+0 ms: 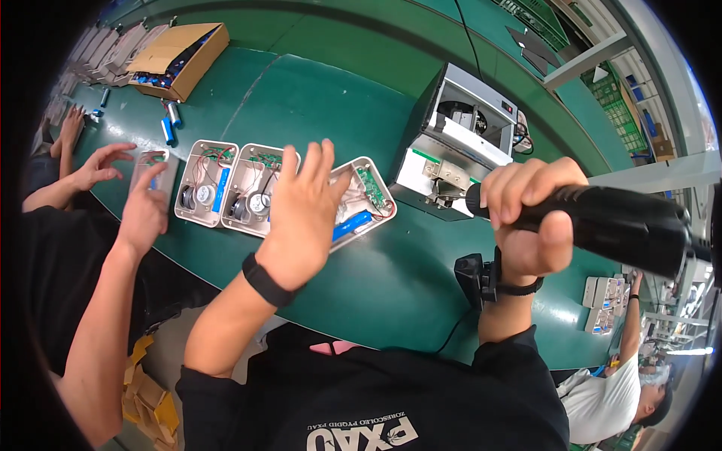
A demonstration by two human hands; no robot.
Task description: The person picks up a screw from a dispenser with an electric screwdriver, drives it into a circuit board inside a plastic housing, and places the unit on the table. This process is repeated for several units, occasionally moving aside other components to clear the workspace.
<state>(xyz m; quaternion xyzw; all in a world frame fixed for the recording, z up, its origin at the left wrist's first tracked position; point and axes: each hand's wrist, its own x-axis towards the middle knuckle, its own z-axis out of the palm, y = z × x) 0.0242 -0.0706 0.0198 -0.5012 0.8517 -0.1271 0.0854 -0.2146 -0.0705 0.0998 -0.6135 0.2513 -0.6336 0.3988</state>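
Note:
My right hand (532, 214) is wrapped round a black electric screwdriver (628, 225), whose front end points at the pickup spot of a screw feeder (492, 143). My left hand (304, 207) is spread above a white plastic housing (385, 214), partly hiding it. Inside that housing lie a blue cylindrical battery (352, 225), a green circuit board (370, 188) and thin wires. Two more white housings stand side by side to its left: a middle one (239, 161) partly behind my left hand, and a left one (186, 184), with similar parts and round pieces.
At the left, a co-worker's hands (143, 214) are over another housing (165, 177). Loose batteries (167, 129) and a cardboard box (184, 64) of blue batteries lie beyond. A black wrist-worn device (470, 278) hangs by my right wrist. More housings (604, 304) sit far right near another person.

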